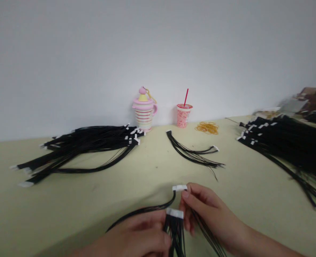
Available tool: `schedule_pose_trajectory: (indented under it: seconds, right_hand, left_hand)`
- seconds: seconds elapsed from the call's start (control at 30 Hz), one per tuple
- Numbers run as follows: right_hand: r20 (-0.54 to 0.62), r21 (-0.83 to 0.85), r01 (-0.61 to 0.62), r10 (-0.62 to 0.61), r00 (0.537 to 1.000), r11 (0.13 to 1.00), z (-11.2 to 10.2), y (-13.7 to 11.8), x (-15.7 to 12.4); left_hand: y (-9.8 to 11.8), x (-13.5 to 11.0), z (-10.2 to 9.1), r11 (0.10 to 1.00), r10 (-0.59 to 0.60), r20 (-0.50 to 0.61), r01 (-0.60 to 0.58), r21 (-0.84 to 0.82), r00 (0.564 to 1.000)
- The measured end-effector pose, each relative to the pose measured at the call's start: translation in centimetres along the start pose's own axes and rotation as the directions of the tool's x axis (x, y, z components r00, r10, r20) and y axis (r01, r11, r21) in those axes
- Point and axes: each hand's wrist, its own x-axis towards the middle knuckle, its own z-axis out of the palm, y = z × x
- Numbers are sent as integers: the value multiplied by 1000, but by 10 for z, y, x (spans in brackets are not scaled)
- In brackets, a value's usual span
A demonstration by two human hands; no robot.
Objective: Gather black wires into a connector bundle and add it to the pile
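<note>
At the bottom of the head view, my left hand point(144, 233) is closed on a bundle of black wires just below a wide white connector point(174, 213). My right hand point(206, 210) pinches the right end of a second, narrower white connector point(179, 187), where thin black wires run down past the palm. From this connector's left end, a black wire strand point(147, 208) curves down to the left behind my left hand. The two connectors are close but apart. The lower ends of the wires are out of view.
A pile of black wire harnesses point(93, 141) lies at left, a larger pile point(291, 146) at right. Between them is a single harness point(190, 153). A pink striped cup point(144, 116), a red-lidded cup point(182, 117) and yellow rubber bands point(207, 127) stand or lie by the wall.
</note>
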Motion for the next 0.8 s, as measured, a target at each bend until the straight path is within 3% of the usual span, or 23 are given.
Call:
schedule_pose_trajectory:
  seconds: [0.07, 0.17, 0.33, 0.47, 0.6, 0.8]
  right_hand:
    - [-31, -57, -33, 31, 999, 998, -4, -5, -2]
    - [-10, 50, -131, 132, 991, 990, -8, -13, -5]
    - [132, 297, -271, 241, 961, 916, -16, -21, -6]
    - [166, 169, -397, 370, 914, 902, -22, -23, -5]
    - [184, -144, -243, 268, 946, 959, -18, -22, -4]
    - [298, -353, -38, 150, 943, 935, -5, -22, 5]
  left_hand:
    - [-1, 3, 1, 986, -59, 28, 62, -155, 998]
    - [-8, 6, -5, 968, -124, 21, 125, -216, 992]
    - [-17, 11, -12, 923, 1, -119, -47, -382, 993]
    - [-17, 13, -15, 896, -46, -81, 5, -444, 996]
    - [-17, 17, -12, 926, -68, -16, 57, -373, 998]
    - [-20, 30, 9, 967, 18, -252, -81, -242, 968]
